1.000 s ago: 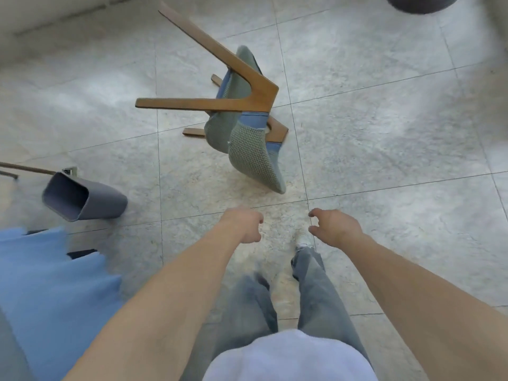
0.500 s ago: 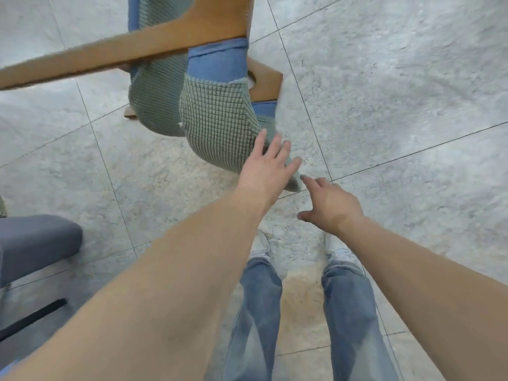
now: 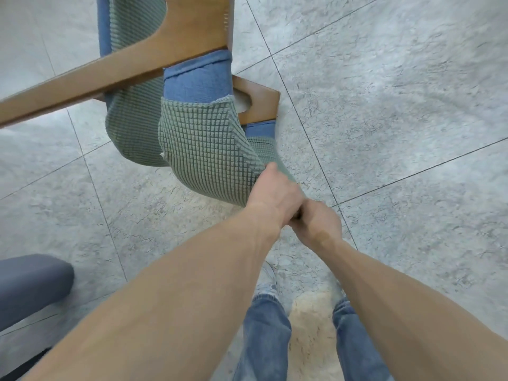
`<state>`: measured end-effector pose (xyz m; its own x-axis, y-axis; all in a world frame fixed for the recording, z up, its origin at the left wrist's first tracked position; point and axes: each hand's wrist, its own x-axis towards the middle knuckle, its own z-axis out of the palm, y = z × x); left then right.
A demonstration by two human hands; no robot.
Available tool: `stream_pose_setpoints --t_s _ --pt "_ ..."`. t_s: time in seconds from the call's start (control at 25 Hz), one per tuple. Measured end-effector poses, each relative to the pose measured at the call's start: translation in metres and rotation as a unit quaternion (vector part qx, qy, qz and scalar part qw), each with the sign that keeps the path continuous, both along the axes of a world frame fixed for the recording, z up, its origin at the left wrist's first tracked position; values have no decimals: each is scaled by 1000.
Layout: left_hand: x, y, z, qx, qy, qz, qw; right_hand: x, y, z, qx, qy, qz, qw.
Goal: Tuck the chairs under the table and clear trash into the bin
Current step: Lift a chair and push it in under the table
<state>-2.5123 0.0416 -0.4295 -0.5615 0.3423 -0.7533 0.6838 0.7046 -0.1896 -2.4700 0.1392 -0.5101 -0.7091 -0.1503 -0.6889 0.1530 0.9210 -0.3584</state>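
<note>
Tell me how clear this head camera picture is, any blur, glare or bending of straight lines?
Head view: the chair cover's waffle weave is crisp; the floor tiles smear toward the upper right edge; grout lines bow slightly, as wide-angle lenses do; light is soft and even, no hard glare; both hands are sharp.

A: Count?
B: One chair (image 3: 203,149), tipped over. One grey bin (image 3: 30,287) at left edge.
A: Hands?
B: Two: left hand (image 3: 277,196), right hand (image 3: 319,224). Two shoes, partly hidden.
</note>
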Motion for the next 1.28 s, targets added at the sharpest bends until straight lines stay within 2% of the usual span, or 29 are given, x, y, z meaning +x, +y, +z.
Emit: stream_pose_setpoints --t_s 0.2,0.36,0.52,0.68,0.8,1.0,1.12,1.28 --pt "-33 -6 99 36 61 51 996 -44 16 95 -14 98 88 991" --pt "-55 -23 205 109 115 123 980 -91 23 218 9 156 200 967" --pt "-51 -63 305 171 137 199 955 -122 3 354 47 210 342 915" --pt "-18 -110 362 200 163 271 928 -118 -44 436 69 270 462 842" --pt "28 -150 380 197 164 327 910 -91 -88 466 51 281 492 822" --pt "112 -220 380 181 169 401 882 -29 -165 473 -5 272 543 794" --pt "153 -248 365 175 172 448 860 2 -202 469 -17 278 585 761" --pt "201 -256 330 177 127 491 843 38 -226 447 -7 252 650 717"
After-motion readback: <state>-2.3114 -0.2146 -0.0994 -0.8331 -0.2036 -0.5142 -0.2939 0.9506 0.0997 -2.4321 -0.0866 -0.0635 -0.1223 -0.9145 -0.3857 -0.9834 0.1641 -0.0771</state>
